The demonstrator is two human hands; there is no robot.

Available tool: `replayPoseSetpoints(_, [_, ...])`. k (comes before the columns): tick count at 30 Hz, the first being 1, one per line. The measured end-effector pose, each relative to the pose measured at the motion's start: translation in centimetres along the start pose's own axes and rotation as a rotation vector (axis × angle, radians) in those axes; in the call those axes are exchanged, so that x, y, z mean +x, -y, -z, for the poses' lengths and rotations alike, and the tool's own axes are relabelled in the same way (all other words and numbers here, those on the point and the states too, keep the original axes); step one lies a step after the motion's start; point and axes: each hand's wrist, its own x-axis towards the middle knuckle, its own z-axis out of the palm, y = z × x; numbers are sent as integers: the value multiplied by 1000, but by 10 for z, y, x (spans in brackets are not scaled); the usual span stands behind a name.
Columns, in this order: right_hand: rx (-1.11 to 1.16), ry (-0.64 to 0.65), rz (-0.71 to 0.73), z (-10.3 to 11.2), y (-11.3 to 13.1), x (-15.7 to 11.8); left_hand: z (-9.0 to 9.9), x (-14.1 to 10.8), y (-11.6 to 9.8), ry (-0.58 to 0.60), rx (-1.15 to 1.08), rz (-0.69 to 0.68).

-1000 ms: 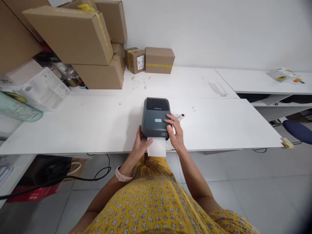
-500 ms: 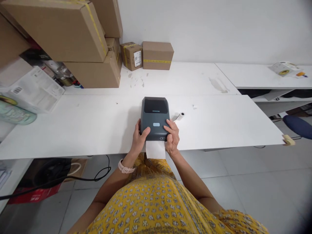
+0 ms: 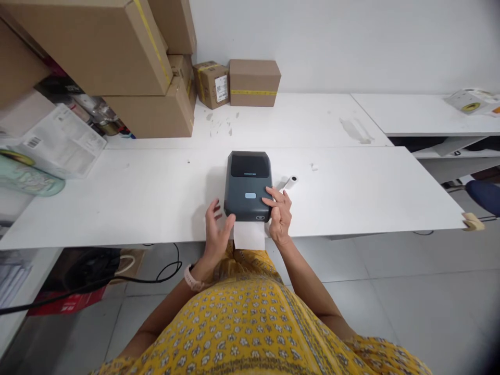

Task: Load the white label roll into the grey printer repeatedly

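A dark grey label printer (image 3: 246, 204) sits near the front edge of the white table, with a light blue button on its top. From its front a white paper strip (image 3: 249, 237) sticks out past the table edge. My left hand (image 3: 216, 232) is open beside the printer's front left corner, its fingers spread and off the side, its thumb close to the corner; whether the thumb touches cannot be seen. My right hand (image 3: 280, 214) grips the printer's right front side, two fingers lying on its top. Behind that hand lies a small white paper roll (image 3: 291, 182).
Cardboard boxes (image 3: 148, 112) are stacked at the back left, with a taped carton (image 3: 254, 82) by the wall. A clear plastic case (image 3: 64, 140) and a green bottle (image 3: 35, 174) stand at the far left. A dark cable (image 3: 128, 284) runs below the table.
My left hand has let go of the printer's left side, moving back toward me with fingers spreading. My right hand stays on the printer. The view has shifted slightly.
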Motion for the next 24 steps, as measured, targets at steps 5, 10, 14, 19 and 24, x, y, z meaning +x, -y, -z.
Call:
replayPoseSetpoints(5, [70,-45,-27,4,9,4,5,-42,11,206,-95,289])
replayPoseSetpoints(10, [127,-61,-65,2,12,5,-6,-33,-10,413,-305,570])
replayPoseSetpoints(14, [150,-71,-65,1,11,5,-7,-30,-16,409,-343,574])
replayPoseSetpoints(19, [135,-104,-13,4,14,9,-2,-30,-8,421,-218,532])
replayPoseSetpoints(24, [-35,-85,135,12,27,19,13,-24,-18,236,-27,180])
